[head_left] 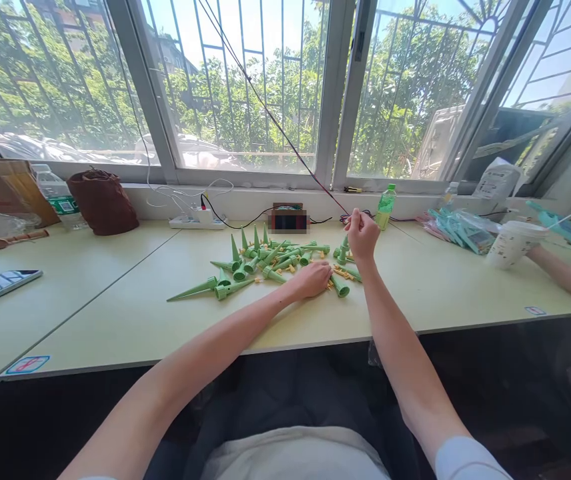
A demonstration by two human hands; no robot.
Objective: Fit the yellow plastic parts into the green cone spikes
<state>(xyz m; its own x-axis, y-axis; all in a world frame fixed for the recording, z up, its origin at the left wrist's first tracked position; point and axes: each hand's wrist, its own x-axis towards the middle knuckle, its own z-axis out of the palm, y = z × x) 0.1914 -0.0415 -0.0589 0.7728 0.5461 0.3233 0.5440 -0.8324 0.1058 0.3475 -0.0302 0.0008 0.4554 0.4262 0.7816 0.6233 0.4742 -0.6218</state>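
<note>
Counting over a dozen green cones (197,289), bare worktop (440,287) between them and the front edge, we are curling our left hand's (313,279) fingers among them, our right hand's (364,233) above; grips unclear.

1. No word, brand or number can be read with certainty.
2. The near-left sticker (28,365) on the tabletop (115,327) has a blue outline around a red mark, its meaning unclear.
3. The right sticker (535,311), near the front edge, has a similar blue border and red mark, too small to read.
4. The clear bottle (60,197) at left has a green label (67,205) with pale print, illegible.
5. The white cup (514,245) carries small scattered prints, illegible.
6. The white package (496,179) on the sill has faint gray print, unreadable.
</note>
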